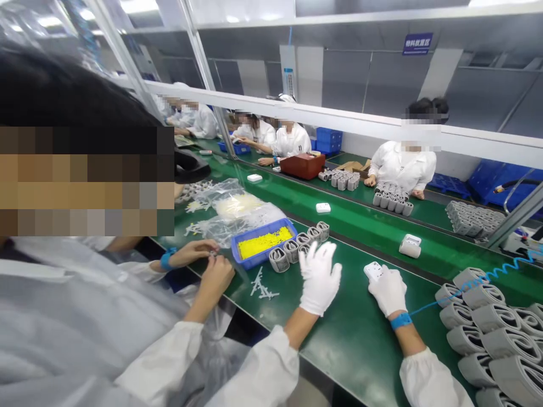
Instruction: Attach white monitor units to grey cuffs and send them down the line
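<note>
My right hand [389, 289], in a white glove, grips a small white device [373, 271] that looks like the unit of a wrist blood pressure monitor. Its upper face shows dark marks, and my fingers cover its right side. A blue wrist strap [401, 320] circles that wrist, with a thin blue cord running off to the right. My left hand [320, 280], gloved too, hovers with spread fingers beside a cluster of grey rolled cuffs [291, 250] and partly hides some of them. I see nothing held in it.
Left of my hands lie a blue tray [237, 254] of small yellow parts and loose whitish strips [263, 285]. A co-worker's hands [216, 274] work close by. Many grey cuffs [500, 333] stack at right. The green conveyor [360, 229] carries white units, one with a cuff [410, 246].
</note>
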Action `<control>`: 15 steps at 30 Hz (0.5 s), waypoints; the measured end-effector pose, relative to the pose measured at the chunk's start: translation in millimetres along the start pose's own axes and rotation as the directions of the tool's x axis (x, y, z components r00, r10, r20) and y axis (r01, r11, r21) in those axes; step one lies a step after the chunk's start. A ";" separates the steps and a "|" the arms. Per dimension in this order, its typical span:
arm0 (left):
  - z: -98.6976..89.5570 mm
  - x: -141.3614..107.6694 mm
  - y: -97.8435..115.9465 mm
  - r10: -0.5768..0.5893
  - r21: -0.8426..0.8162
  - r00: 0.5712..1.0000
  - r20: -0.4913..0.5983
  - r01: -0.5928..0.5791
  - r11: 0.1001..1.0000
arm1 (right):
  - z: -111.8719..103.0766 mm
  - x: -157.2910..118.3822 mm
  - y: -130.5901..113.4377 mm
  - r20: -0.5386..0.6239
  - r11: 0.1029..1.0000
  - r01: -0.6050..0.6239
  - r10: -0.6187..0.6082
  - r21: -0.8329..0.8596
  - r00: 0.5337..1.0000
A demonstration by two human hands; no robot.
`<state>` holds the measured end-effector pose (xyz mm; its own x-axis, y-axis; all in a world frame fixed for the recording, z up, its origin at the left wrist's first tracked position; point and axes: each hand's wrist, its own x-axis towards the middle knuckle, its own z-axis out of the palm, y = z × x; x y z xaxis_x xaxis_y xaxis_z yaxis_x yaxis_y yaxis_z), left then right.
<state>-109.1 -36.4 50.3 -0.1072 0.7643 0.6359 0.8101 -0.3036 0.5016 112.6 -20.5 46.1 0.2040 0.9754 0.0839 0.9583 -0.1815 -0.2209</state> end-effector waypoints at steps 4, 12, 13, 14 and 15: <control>-13.0 -4.1 -43.6 0.009 0.149 0.996 0.090 -0.022 0.989 | 4.7 -3.8 8.3 -0.001 0.999 0.023 -0.023 0.037 1.000; -3.5 -6.0 -37.9 0.246 -0.037 0.929 0.277 -0.246 0.969 | 11.7 -13.3 16.6 -0.193 0.940 0.155 -0.099 0.303 0.976; -2.3 -5.9 -31.0 0.255 -0.083 0.921 0.295 -0.242 0.967 | 13.6 -15.5 15.9 -0.204 0.912 0.216 -0.151 0.348 0.967; -1.2 -6.4 -23.2 0.264 -0.136 0.912 0.313 -0.232 0.963 | 15.6 -18.1 14.5 -0.206 0.872 0.287 -0.220 0.396 0.954; 0.1 -7.5 -14.6 0.276 -0.192 0.902 0.331 -0.222 0.956 | 17.5 -21.2 12.4 -0.200 0.824 0.352 -0.292 0.444 0.935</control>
<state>-120.1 -37.6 38.2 0.3179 0.7942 0.5178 0.6875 -0.5692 0.4510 116.7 -41.2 24.6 -0.0492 0.9402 0.3370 0.7725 0.2497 -0.5838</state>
